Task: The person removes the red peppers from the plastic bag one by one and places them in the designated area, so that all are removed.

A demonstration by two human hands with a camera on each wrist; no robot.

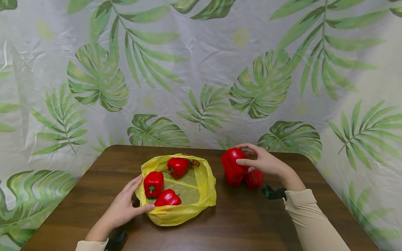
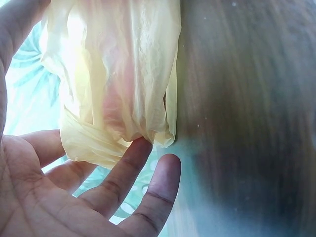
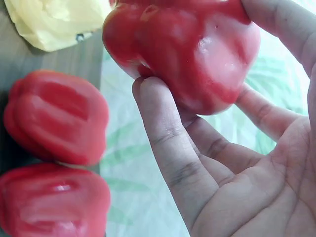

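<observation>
My right hand (image 1: pixel 263 160) grips a red bell pepper (image 3: pixel 192 54) from above, fingers and thumb round its sides. Below it, two more red bell peppers lie on the table, one lower pepper (image 3: pixel 59 118) beside another pepper (image 3: pixel 54 202). To the left stands a yellow plastic bag (image 1: pixel 207 191) with its mouth spread wide. Inside are three red bell peppers: a back one (image 1: pixel 178 166), a left one (image 1: pixel 154 183) and a front one (image 1: pixel 168 198). My left hand (image 1: pixel 122 204) loosely holds the bag's left side, thumb at the near rim and fingers along the outer wall.
Everything stands on a dark brown wooden table (image 1: pixel 238 223). A leaf-patterned sheet (image 1: pixel 201 69) hangs right behind the table's far edge. Dark straps with a wrist camera (image 1: pixel 274 192) sit on both wrists.
</observation>
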